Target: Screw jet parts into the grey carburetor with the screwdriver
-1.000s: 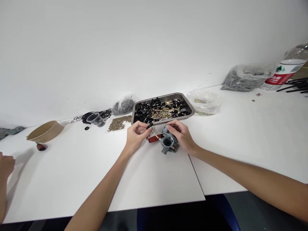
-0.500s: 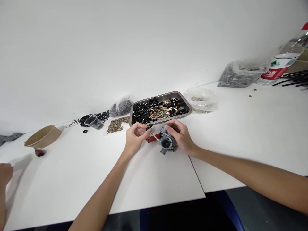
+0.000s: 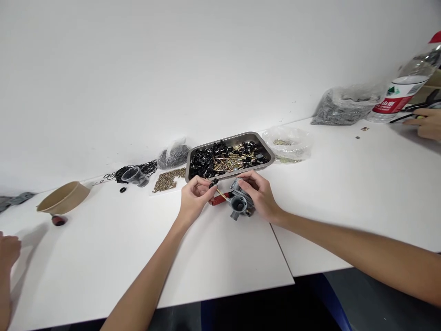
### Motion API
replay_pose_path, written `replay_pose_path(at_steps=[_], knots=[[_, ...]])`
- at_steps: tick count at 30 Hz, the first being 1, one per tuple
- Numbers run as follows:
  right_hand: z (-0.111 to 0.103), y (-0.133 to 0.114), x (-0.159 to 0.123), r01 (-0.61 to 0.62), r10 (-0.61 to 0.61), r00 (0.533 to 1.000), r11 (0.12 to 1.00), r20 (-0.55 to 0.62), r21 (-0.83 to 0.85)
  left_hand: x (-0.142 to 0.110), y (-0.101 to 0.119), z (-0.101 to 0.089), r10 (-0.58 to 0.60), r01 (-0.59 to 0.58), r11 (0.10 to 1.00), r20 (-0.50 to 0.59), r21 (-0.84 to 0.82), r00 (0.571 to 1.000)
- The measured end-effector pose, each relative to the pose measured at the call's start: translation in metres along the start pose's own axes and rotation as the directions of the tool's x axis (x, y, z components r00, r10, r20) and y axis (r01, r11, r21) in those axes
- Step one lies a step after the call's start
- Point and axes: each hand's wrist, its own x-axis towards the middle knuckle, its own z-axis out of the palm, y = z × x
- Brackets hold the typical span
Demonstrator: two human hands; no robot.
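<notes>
My right hand (image 3: pixel 260 195) is closed around the far side of a grey metal carburetor (image 3: pixel 241 202), whose round bore faces me. Between the fingertips of my left hand (image 3: pixel 195 195) is the black knob of a thin brass-coloured rod (image 3: pixel 222 194). The rod's other end meets the carburetor's left side; whether it sits inside a hole I cannot tell. Behind the rod, a red-handled tool (image 3: pixel 220 199) lies on the table, partly hidden by my left hand and the carburetor. Just beyond both hands is a metal tray (image 3: pixel 230 175) of black-knobbed brass rods.
Left of the tray are small brass parts (image 3: pixel 169 179), a bag of dark parts (image 3: pixel 174 155), a plastic cup (image 3: pixel 136 176) and a tan bowl (image 3: pixel 64 197). To the right stand plastic bags (image 3: pixel 292 142) and a bottle (image 3: pixel 399 96). Other people's hands (image 3: pixel 430 123) show at both edges.
Another person's hand has come in at the far right, by the black strips. My hands, the rod and the carburetor stay almost where they were.
</notes>
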Motion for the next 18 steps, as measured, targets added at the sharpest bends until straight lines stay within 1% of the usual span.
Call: replay_pose_path(at_steps=[15, 18], knots=[[0.0009, 0.0, -0.0008, 0.006, -0.006, 1.0, 1.0, -0.002, 0.007, -0.0023, 0.0014, -0.0002, -0.004, 0.004, 0.995, -0.007, 0.099, 1.0], [0.0008, 0.001, 0.0008, 0.004, -0.004, 1.0, 1.0, -0.007, 0.008, -0.007, 0.0035, 0.0051, 0.005, -0.013, 0.985, 0.047, 0.174, 0.999]])
